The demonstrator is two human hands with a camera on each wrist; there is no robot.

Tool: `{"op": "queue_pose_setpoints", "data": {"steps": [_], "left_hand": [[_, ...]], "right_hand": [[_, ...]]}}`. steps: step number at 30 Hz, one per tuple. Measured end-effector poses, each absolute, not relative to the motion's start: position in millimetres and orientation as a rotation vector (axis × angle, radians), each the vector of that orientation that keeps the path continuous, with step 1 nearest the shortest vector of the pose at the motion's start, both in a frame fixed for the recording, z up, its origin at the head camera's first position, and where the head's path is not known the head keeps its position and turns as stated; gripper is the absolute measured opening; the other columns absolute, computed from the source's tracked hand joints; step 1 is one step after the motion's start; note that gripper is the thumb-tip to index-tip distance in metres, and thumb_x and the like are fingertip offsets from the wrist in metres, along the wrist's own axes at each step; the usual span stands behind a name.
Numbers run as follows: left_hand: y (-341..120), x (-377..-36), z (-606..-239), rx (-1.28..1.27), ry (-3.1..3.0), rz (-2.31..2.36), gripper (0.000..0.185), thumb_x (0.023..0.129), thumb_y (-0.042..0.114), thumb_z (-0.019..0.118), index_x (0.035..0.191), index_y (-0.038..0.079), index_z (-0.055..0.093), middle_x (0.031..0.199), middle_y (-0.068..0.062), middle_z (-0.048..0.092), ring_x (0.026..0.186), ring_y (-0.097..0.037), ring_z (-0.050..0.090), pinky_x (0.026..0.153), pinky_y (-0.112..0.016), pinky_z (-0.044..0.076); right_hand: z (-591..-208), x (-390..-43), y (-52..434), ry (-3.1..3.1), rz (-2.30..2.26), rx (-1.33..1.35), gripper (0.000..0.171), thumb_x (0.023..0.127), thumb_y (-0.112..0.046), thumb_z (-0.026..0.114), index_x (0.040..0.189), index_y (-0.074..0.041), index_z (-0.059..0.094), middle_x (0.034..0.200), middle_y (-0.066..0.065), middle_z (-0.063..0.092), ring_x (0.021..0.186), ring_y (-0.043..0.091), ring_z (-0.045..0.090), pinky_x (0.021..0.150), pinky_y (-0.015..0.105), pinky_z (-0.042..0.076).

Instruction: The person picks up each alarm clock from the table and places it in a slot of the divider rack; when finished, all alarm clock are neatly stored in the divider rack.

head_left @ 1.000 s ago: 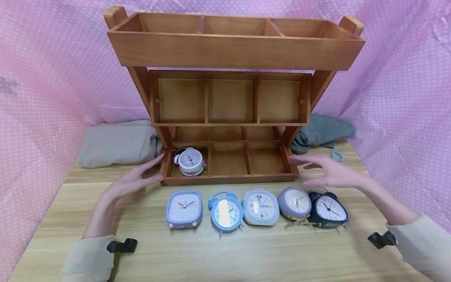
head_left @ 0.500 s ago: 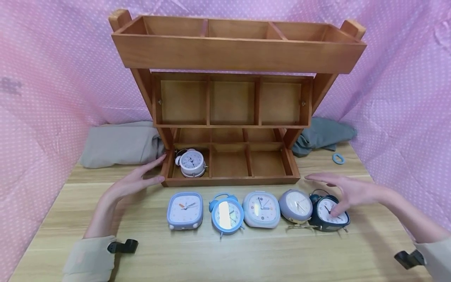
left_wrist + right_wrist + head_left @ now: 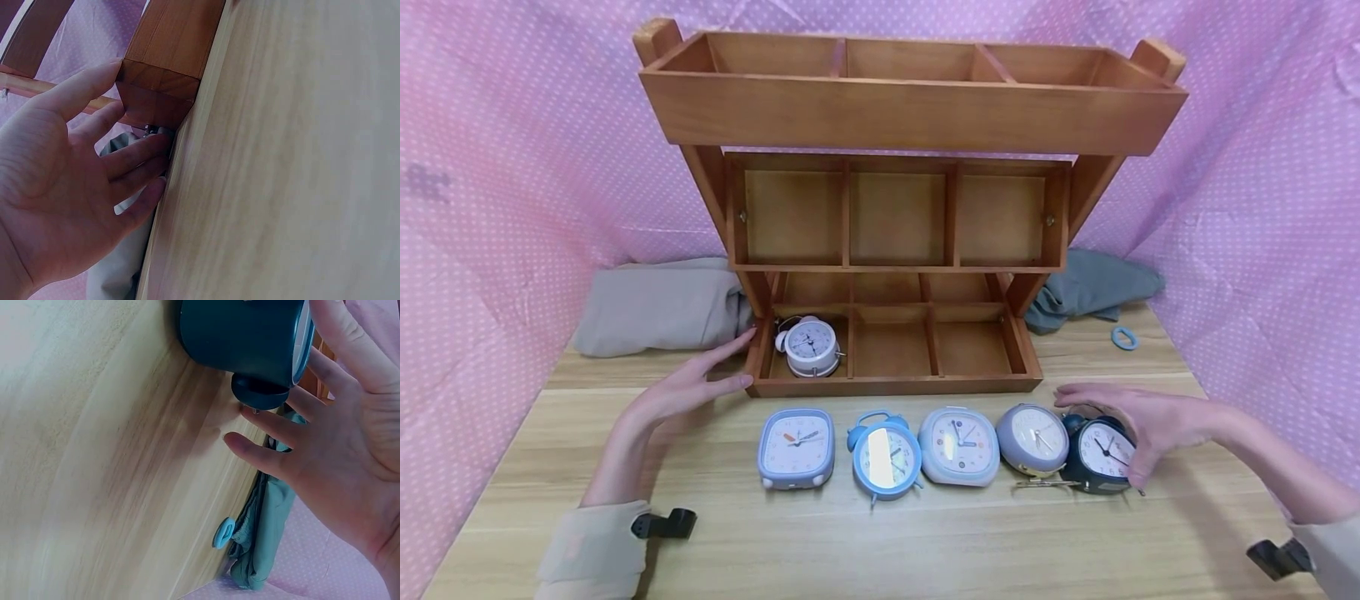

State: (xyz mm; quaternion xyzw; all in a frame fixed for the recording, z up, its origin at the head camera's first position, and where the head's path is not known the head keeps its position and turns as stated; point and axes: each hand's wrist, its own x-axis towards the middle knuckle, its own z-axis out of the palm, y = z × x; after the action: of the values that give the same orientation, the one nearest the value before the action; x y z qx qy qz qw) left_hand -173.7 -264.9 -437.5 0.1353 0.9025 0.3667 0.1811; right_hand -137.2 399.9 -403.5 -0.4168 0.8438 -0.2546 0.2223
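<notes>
The dark teal alarm clock [image 3: 1105, 452] is standing on the wooden table [image 3: 850, 554], at the right end of a row of five clocks, facing me. My right hand [image 3: 1167, 423] is spreading loosely around it, the fingers reaching past its top and the thumb lying by the right side of its dial; in the right wrist view my fingers are stretching out beside its bell, and I cannot tell whether any of them is touching it. Just to its left a round lavender clock [image 3: 1033, 439] is sitting, and further along the row a pale blue clock [image 3: 959, 447], a bright blue twin-bell clock [image 3: 887, 458] and a periwinkle square clock [image 3: 796, 447] are standing. Behind the row a three-tier wooden rack [image 3: 913, 108] is rising, and a white alarm clock [image 3: 812, 348] is occupying the left compartment of its bottom tray. My left hand [image 3: 681, 390] is holding its fingers extended and apart at that tray's left end, the thumb tip touching the front corner. Beyond, a folded grey cloth [image 3: 658, 308] is lying left of the rack, while a grey-green cloth [image 3: 1090, 287] and a light blue ring [image 3: 1124, 337] are lying right of it.
</notes>
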Motion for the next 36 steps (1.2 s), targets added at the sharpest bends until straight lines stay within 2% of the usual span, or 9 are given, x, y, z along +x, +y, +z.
{"op": "queue_pose_setpoints", "data": {"steps": [8,15,19,22,26,29,36], "left_hand": [[-264.9,-173.9,-437.6,0.368,2.542,1.035,0.076,0.102,0.048,0.060,0.164,0.041,0.017,0.173,-0.016,0.016,0.157,-0.052,0.015,0.116,-0.079,0.019],[-265.3,-173.8,-438.3,0.366,2.530,1.044,0.076,0.102,0.048,0.059,0.164,0.041,0.016,0.173,-0.017,0.015,0.156,-0.053,0.014,0.116,-0.080,0.019],[-265.1,-174.5,-438.4,0.373,2.529,1.053,0.076,0.102,0.048,0.059,0.164,0.041,0.017,0.173,-0.017,0.015,0.157,-0.052,0.014,0.117,-0.079,0.018],[-264.8,-174.6,-438.3,0.377,2.531,1.047,0.076,0.102,0.048,0.059,0.164,0.041,0.017,0.173,-0.017,0.015,0.157,-0.052,0.014,0.117,-0.079,0.018],[-264.3,-174.3,-438.1,0.378,2.536,1.039,0.076,0.102,0.048,0.060,0.165,0.040,0.017,0.173,-0.017,0.016,0.157,-0.052,0.015,0.117,-0.078,0.019],[-263.8,-174.6,-438.2,0.380,2.536,1.044,0.076,0.102,0.048,0.060,0.165,0.039,0.018,0.173,-0.016,0.017,0.157,-0.051,0.015,0.118,-0.077,0.020],[-264.6,-174.4,-438.5,0.376,2.535,1.046,0.076,0.102,0.047,0.060,0.165,0.039,0.018,0.173,-0.017,0.017,0.157,-0.051,0.015,0.118,-0.078,0.020]], "right_hand": [[-402.2,-132.8,399.4,2.248,-0.745,-1.074,0.113,0.053,-0.020,0.098,0.152,-0.016,0.044,0.165,0.006,0.036,0.144,-0.014,0.026,0.111,0.011,0.032],[-401.1,-133.6,397.4,2.232,-0.756,-1.059,0.113,0.055,-0.016,0.097,0.153,-0.010,0.042,0.153,0.007,0.050,0.134,-0.005,0.044,0.106,0.013,0.040],[-400.7,-133.3,397.4,2.255,-0.718,-1.068,0.112,0.056,-0.016,0.097,0.154,-0.010,0.042,0.153,0.008,0.049,0.134,-0.004,0.044,0.105,0.015,0.042],[-401.5,-133.0,398.2,2.291,-0.675,-1.115,0.113,0.055,-0.019,0.097,0.154,-0.010,0.043,0.155,0.009,0.048,0.139,-0.005,0.040,0.108,0.014,0.039],[-403.1,-132.8,398.9,2.313,-0.639,-1.207,0.118,0.049,-0.022,0.097,0.154,-0.009,0.044,0.156,0.011,0.045,0.145,-0.007,0.034,0.112,0.009,0.029],[-403.6,-132.4,398.8,2.309,-0.630,-1.238,0.122,0.045,-0.021,0.097,0.154,-0.010,0.044,0.155,0.011,0.045,0.144,-0.005,0.034,0.112,0.006,0.026],[-401.1,-132.7,395.3,2.339,-0.573,-1.201,0.120,0.046,-0.018,0.098,0.153,-0.016,0.045,0.146,0.003,0.049,0.130,0.002,0.047,0.102,0.013,0.042]]}}
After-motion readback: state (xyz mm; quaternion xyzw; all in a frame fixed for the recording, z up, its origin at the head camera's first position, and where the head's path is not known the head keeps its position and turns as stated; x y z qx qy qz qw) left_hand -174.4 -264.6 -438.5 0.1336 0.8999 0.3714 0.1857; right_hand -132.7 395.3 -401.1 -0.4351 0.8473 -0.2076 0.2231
